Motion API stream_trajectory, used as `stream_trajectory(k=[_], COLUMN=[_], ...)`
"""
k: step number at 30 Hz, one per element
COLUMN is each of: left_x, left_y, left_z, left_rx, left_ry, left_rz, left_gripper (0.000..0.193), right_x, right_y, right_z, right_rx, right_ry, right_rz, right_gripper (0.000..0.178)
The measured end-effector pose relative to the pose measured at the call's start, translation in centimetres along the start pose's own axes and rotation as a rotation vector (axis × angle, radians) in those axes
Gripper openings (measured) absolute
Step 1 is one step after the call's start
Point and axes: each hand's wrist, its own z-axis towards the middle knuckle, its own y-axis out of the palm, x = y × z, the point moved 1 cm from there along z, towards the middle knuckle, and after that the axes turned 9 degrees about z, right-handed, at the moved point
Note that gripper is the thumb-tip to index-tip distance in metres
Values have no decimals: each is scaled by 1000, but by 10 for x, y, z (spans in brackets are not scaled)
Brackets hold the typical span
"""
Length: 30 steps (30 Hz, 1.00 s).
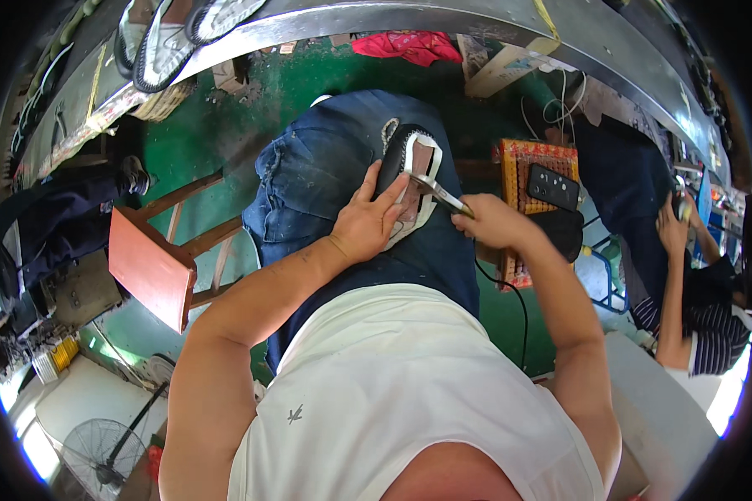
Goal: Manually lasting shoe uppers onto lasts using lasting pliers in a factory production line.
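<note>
A shoe (418, 163) with a black upper, a white lining edge and a brown insole lies bottom up across my jeans-covered lap (309, 159). My left hand (366, 219) grips its near left side, fingers spread along the edge and over the insole. In my closed right hand (495, 221) are metal pliers (443, 195), slanting up to the left. Their jaws are at the shoe's edge, close to my left fingertips; whether they pinch the material cannot be made out. A loop of cord (389, 129) shows at the shoe's far left.
Similar shoes (163, 50) rest on the metal bench (351, 23) ahead. To my left stands a reddish stool (150, 267). On my right, a beaded seat (518, 159) holds a black phone (553, 185). A co-worker's hands (673, 225) are further right; a fan (100, 455) is lower left.
</note>
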Motion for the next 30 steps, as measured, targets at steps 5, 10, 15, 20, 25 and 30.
stream_trajectory(k=[5, 10, 15, 20, 25, 30], left_x=[10, 49, 17, 14, 31, 48], left_y=[-18, -59, -9, -14, -69, -162], left_z=[9, 33, -18, -17, 9, 36], left_rx=[-155, -625, -186, -203, -459, 53], left_ry=[-61, -122, -332, -463, -386, -51], left_rz=[51, 312, -193, -390, -159, -334], left_gripper=[59, 67, 74, 89, 106, 82], right_x=[-34, -18, -32, -23, 9, 39], right_y=[-10, 10, 2, 42, 41, 51], right_z=[-3, 19, 8, -14, -33, -43], right_rx=[102, 266, 225, 161, 203, 369], right_ry=[-11, -162, -162, -253, -176, -142], right_rz=[100, -265, -200, -222, 146, 755], right_gripper=[34, 44, 44, 46, 38, 29])
